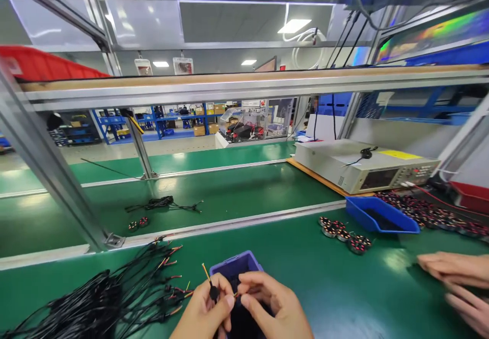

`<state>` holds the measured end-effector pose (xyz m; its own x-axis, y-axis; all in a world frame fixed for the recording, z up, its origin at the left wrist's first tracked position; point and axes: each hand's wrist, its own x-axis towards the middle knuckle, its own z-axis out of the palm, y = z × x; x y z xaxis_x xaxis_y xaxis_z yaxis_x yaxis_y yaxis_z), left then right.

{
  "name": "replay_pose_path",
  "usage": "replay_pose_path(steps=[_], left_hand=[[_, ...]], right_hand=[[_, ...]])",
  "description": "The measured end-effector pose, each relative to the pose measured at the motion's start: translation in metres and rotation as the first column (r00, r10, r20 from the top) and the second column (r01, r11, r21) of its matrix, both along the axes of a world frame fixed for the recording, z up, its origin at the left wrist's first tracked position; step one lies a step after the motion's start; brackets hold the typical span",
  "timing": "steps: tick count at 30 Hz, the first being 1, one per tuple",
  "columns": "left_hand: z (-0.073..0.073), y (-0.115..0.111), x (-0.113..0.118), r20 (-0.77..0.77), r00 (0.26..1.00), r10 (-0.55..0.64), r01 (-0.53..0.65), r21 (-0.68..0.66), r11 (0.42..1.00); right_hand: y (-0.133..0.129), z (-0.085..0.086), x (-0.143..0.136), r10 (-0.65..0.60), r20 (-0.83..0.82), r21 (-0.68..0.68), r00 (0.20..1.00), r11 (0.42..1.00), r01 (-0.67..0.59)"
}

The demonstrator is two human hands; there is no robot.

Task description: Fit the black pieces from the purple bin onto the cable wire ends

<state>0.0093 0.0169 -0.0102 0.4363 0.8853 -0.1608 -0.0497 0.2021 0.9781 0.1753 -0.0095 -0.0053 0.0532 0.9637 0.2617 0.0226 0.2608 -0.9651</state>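
Observation:
My left hand (209,306) pinches a black cable (214,293) that has a dark round piece on it. Yellow and orange wire ends stick up above that hand. Close beside it, my right hand (275,303) has thumb and forefinger closed at a short orange wire end (236,295) between the two hands. Below and behind both hands is a purple-blue bin (250,258) with a dark inside; what it holds is hard to make out. A large heap of black cables (97,298) with bared, coloured wire ends lies to the left of my left hand.
Small round copper-wound motor parts (357,245) lie right of centre, near a blue tray (382,217). More such parts are heaped beside a grey bench instrument (367,163). Another person's hands (458,273) rest at the right edge. A metal rail (229,223) crosses the green bench.

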Motion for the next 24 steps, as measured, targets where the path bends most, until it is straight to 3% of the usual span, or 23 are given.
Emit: replay_pose_path(steps=[6, 14, 19, 24], left_hand=[[0.006, -0.004, -0.003, -0.044, 0.999, 0.024, -0.025, -0.021, 0.999], [0.011, -0.007, -0.003, -0.066, 0.997, 0.025, -0.025, -0.002, 1.0], [0.011, -0.008, -0.002, -0.059, 0.998, 0.038, -0.037, 0.008, 0.999], [0.008, -0.008, -0.002, -0.047, 0.998, 0.052, -0.051, 0.02, 0.999]], right_hand=[[-0.005, 0.005, -0.005, -0.112, 0.007, 0.105, 0.994, 0.988, 0.111], [-0.007, 0.008, 0.004, -0.063, 0.163, 0.219, 0.985, 0.975, 0.026], [-0.007, 0.007, 0.004, -0.151, 0.178, 0.247, 0.972, 0.963, 0.105], [-0.005, 0.008, 0.007, -0.099, 0.264, 0.294, 0.96, 0.956, 0.017]])
